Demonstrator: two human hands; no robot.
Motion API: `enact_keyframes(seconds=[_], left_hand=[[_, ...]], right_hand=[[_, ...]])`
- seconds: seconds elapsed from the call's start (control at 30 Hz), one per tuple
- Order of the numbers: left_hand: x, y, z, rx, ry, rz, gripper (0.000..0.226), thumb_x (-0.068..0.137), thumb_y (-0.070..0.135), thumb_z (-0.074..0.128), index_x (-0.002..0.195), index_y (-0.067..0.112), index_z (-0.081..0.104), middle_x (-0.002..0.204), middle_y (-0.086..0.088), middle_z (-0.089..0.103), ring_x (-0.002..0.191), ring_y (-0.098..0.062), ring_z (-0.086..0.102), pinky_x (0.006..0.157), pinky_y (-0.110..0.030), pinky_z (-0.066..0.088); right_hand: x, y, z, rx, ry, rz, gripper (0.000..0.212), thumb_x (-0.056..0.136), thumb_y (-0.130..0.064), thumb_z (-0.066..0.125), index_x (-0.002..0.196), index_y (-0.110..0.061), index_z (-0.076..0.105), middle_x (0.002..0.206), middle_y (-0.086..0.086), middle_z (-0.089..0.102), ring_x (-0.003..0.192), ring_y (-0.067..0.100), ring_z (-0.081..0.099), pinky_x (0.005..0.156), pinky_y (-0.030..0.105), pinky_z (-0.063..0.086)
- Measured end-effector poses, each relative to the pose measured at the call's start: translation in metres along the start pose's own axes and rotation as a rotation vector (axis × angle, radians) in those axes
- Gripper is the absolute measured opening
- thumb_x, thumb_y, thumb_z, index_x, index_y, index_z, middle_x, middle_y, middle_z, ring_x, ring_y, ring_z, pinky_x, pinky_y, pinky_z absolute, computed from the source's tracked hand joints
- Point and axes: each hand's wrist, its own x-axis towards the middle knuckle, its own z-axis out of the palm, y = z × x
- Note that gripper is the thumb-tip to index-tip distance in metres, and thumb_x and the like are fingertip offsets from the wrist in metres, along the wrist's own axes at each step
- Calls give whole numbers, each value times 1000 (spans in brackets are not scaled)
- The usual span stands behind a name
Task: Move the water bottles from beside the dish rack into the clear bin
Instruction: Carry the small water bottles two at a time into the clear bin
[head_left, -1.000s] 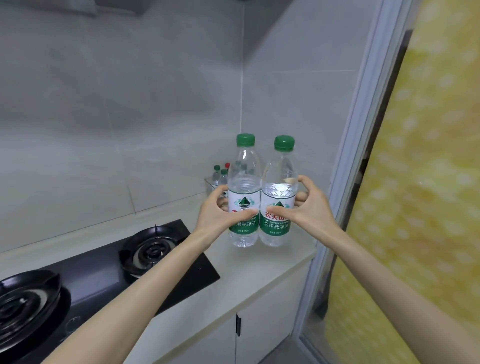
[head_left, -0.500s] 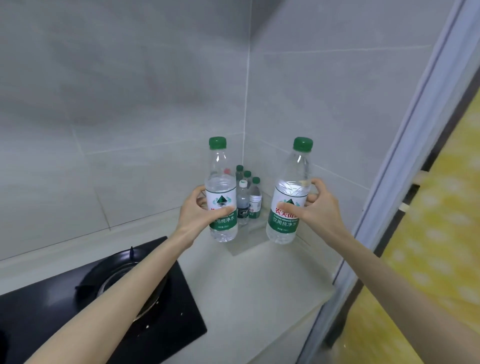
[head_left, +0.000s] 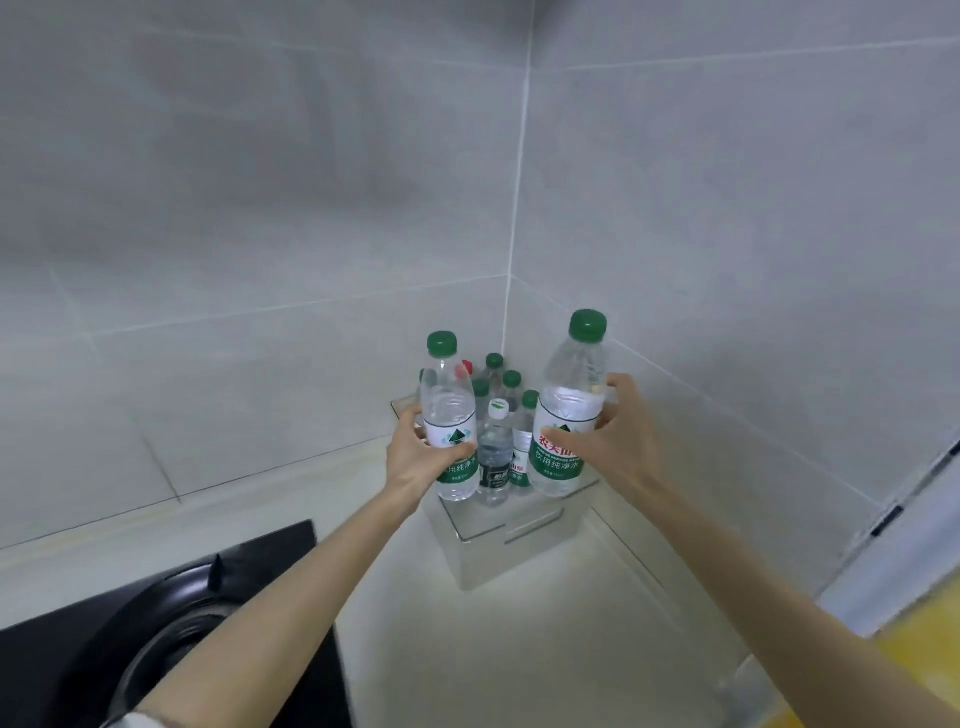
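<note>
My left hand (head_left: 413, 457) grips a green-capped water bottle (head_left: 448, 410) round its label, upright. My right hand (head_left: 618, 441) holds a second, larger-looking green-capped bottle (head_left: 569, 405), also upright. Both bottles hover over the front of the clear bin (head_left: 498, 545), which stands in the counter's corner against the tiled walls. Inside the bin stand several smaller bottles (head_left: 496, 452), most with green caps, one white-capped and one red-capped. The bin's back part is hidden behind the bottles.
A black gas hob (head_left: 171, 639) with a burner lies at lower left, under my left forearm. The pale counter (head_left: 519, 649) stretches in front of the bin. A white door frame (head_left: 893, 540) and a yellow surface edge the right side.
Both hands have carried their bottles forward to the bin in the corner, from side by side to apart. The view has closed in on the bin.
</note>
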Motion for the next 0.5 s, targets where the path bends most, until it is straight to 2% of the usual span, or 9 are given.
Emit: enact_keyframes(seconds=[0.03,0.17,0.3,0.5], left_hand=[[8,-5,6,9,5,-20,75,56,17,91,118,21,48,107,-5,66,95,-20,64,86,-36,54],[37,-23,34,65,58,-92,79,53,18,91,117,22,46,107,-4,65,98,-23,64,89,-41,54],[53,-41,56,116,142,-174,79,53,21,91,117,21,45,109,-3,66,101,-26,63,91,-42,52],[58,-56,79,178,205,-264,82,60,16,88,127,16,41,116,-7,63,107,-29,60,90,-36,49]], right_hand=[[8,6,4,-11,-9,16,68,58,-11,90,105,-29,44,83,-12,68,75,1,67,70,27,58],[41,32,17,-65,-62,60,70,55,-15,90,106,-30,45,85,-14,67,80,1,66,75,29,57],[66,63,30,-64,-87,110,64,49,-17,88,95,-35,47,85,-11,70,81,9,69,78,41,59],[83,98,44,-88,-95,149,66,44,-20,87,97,-31,49,87,-8,70,80,12,69,75,38,58]])
